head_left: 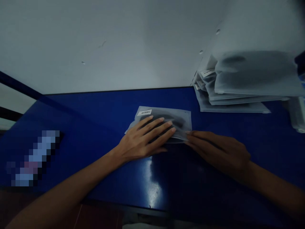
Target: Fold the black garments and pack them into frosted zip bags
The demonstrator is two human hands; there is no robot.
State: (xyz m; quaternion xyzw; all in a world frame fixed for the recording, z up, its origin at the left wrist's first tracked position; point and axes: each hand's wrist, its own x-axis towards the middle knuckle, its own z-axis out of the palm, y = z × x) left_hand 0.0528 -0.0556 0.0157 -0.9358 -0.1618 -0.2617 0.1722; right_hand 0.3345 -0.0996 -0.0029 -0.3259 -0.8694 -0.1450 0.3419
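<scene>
A frosted plastic bag (pixel 187 116) lies on the blue table, with something dark showing through it and a white barcode label (pixel 145 112) at its upper left. My left hand (pixel 145 138) rests flat on top of the bag, fingers spread and pointing right, covering its middle. At the bag's lower right corner, the fingertips of my right hand (pixel 219 151) are pinched on its edge. The front part of the bag is partly hidden under my left hand.
Several similar frosted bags (pixel 250 82) are stacked at the back right of the blue table (pixel 100 111). A pixelated object (pixel 38 159) lies at the left. Behind the table stands a pale wall (pixel 119 47); a dark blue bar (pixel 21 84) crosses the upper left.
</scene>
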